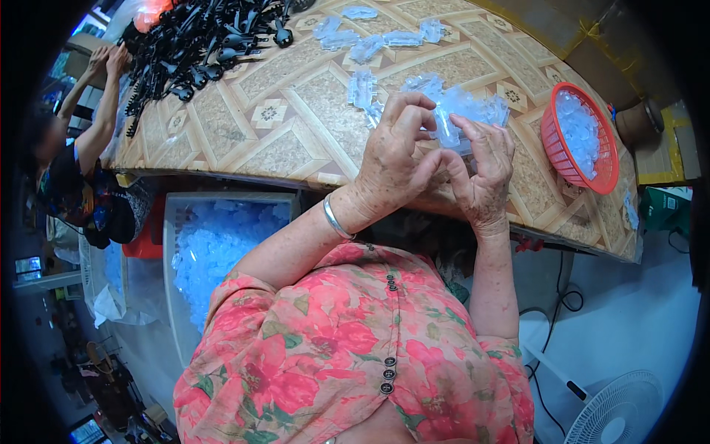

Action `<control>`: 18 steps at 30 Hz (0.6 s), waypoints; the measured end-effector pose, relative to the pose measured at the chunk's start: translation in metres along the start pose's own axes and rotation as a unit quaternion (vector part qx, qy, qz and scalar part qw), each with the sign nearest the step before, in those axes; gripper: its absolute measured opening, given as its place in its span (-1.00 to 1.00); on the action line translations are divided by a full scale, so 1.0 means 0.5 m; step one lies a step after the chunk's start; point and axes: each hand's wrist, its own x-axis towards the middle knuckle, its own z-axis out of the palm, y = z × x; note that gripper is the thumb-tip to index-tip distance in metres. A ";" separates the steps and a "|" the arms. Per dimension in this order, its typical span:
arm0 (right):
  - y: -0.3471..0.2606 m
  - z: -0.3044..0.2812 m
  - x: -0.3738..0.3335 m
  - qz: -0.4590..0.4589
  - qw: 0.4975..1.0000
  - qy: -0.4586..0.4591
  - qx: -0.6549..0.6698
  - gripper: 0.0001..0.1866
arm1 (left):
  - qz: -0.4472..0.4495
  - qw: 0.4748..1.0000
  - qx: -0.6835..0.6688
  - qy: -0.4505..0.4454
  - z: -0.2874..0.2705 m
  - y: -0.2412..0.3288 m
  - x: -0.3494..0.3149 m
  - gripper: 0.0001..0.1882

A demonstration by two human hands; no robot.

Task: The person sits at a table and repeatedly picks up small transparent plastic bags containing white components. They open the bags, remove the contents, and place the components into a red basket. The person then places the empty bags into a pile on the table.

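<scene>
Pinching clear piece (446,130) between left hand (392,153) and right hand (484,169), apparently manipulating; next, steady fingertips, avoiding pile (484,111) beyond grip.

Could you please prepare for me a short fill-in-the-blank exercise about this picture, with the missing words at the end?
1. The clear piece is held between the left hand and the ____ hand.
2. A silver bracelet circles the ____ wrist.
3. The heaped parts at the left of the patterned table are coloured ____.
4. The basket holding clear pieces is coloured ____.

Missing words: right; left; black; red.
</scene>
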 end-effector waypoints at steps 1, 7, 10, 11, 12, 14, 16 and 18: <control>0.001 0.002 0.000 -0.001 1.000 0.007 0.006 -0.50 | 0.002 1.000 0.013 -0.002 -0.001 0.002 -0.006 -0.62; -0.012 -0.003 0.001 0.061 0.997 0.029 0.042 -0.52 | -0.049 0.997 -0.052 0.001 -0.003 0.023 -0.021 -0.66; -0.007 0.000 -0.002 0.067 0.996 0.033 0.053 -0.52 | -0.032 0.999 0.035 0.007 -0.040 0.015 0.005 -0.66; -0.006 0.000 0.000 0.060 0.997 0.031 0.038 -0.52 | 0.007 0.997 0.064 0.031 -0.051 -0.009 0.019 -0.64; -0.005 -0.002 -0.001 0.053 0.998 0.028 0.023 -0.52 | 0.002 0.995 0.085 0.042 -0.066 -0.024 0.035 -0.63; -0.006 -0.001 0.002 0.034 0.999 0.020 -0.001 -0.52 | 0.013 0.980 0.187 0.070 -0.107 -0.080 0.072 -0.63; -0.007 0.000 0.002 0.013 1.000 0.001 -0.027 -0.52 | -0.004 0.959 0.275 0.067 -0.149 -0.166 0.100 -0.62; -0.010 0.004 0.004 0.002 0.999 -0.021 -0.036 -0.53 | -0.031 0.938 0.343 0.038 -0.184 -0.238 0.116 -0.60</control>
